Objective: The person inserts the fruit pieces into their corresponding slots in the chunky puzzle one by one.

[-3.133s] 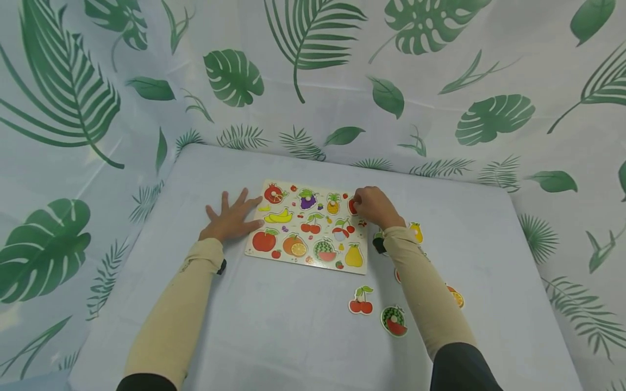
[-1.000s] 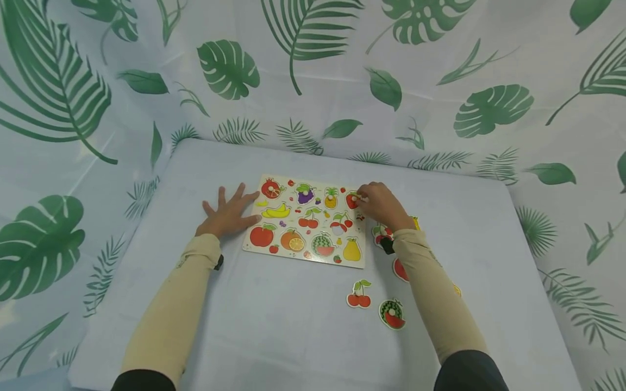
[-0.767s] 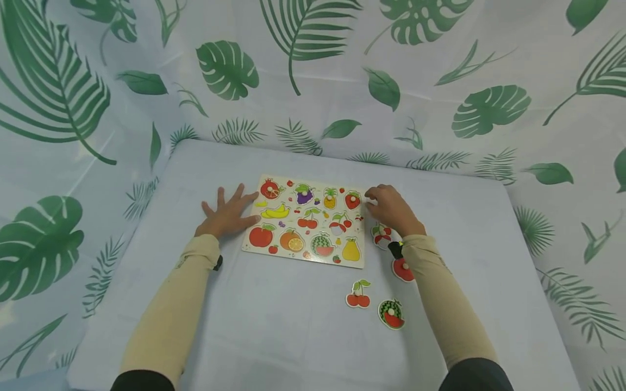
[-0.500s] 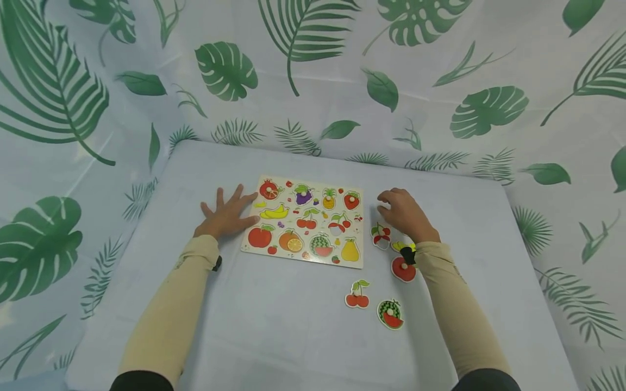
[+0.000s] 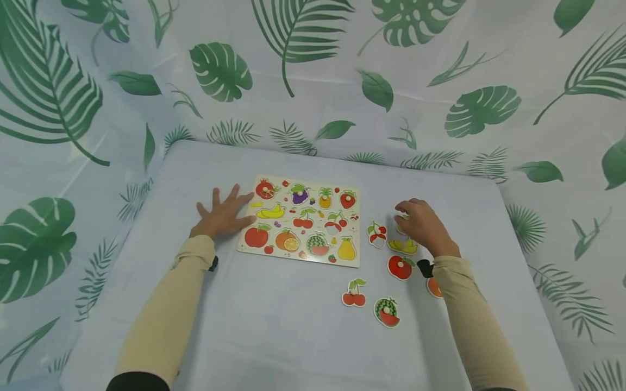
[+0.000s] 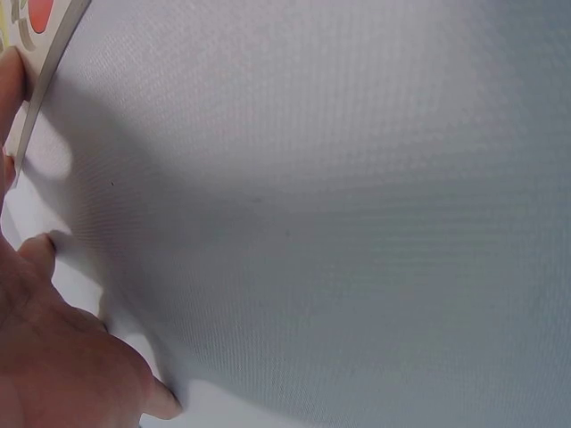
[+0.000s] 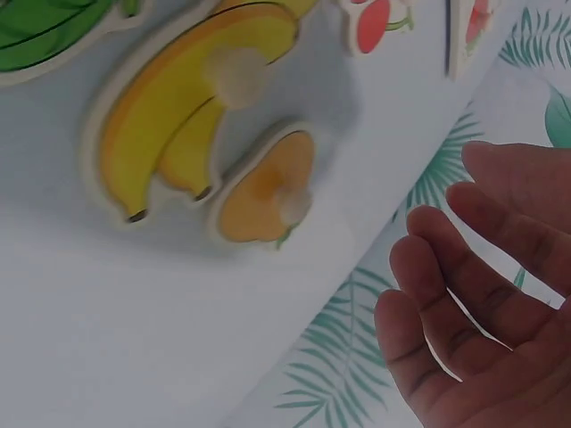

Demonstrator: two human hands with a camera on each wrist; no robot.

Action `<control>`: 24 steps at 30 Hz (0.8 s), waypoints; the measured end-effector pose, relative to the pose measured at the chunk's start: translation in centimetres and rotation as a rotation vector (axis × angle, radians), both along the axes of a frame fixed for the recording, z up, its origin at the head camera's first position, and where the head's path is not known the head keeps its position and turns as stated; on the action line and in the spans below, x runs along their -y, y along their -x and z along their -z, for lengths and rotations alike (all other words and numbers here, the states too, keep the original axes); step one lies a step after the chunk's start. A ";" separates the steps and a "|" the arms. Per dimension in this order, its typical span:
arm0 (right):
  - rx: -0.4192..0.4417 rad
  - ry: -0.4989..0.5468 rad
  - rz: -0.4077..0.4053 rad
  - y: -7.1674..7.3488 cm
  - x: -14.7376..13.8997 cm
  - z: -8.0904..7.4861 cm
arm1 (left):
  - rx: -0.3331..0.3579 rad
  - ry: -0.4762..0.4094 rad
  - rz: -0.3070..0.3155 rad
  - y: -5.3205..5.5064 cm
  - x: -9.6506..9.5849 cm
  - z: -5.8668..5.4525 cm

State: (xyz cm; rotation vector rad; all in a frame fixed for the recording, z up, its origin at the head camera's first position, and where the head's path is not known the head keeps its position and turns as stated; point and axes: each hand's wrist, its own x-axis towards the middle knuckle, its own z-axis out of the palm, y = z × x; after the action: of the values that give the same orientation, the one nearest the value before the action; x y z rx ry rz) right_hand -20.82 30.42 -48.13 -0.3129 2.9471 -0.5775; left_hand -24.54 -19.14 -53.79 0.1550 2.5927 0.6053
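A fruit puzzle board lies flat on the white table. My left hand is spread at its left side, thumb and a fingertip on the edge; the left wrist view shows the board's edge beside the fingers. My right hand, fingers loosely bent and holding nothing, hovers over a knobbed pear piece, mostly hidden by the hand in the head view. Beside that piece are a banana piece and a red-and-white radish piece. The strawberry piece sits in the board's upper right corner.
More knobbed pieces lie right of the board: an apple, cherries, a watermelon and an orange partly under the right forearm. A leaf-printed cloth stands behind the table.
My right hand lets go of the strawberry piece, now set in the board, and moves right and nearer, over the loose pieces. The left hand stays at the board's edge.
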 end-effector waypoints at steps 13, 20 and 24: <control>0.005 -0.049 0.023 -3.3 -1.6 0.8 | -0.003 -0.017 0.009 -0.1 0.1 -0.3; 0.029 -0.047 0.034 -4.7 -1.7 1.9 | 0.001 -0.013 0.004 -0.2 0.0 -0.4; 0.049 -0.027 0.034 -5.3 -1.6 2.5 | 0.000 -0.016 0.004 -0.2 0.0 -0.5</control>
State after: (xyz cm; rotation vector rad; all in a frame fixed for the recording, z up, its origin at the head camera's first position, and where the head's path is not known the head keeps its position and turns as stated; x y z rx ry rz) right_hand -15.49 32.03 -50.67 -0.2422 2.9153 -0.5411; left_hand -24.34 -19.14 -53.32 0.1649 2.5881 0.6243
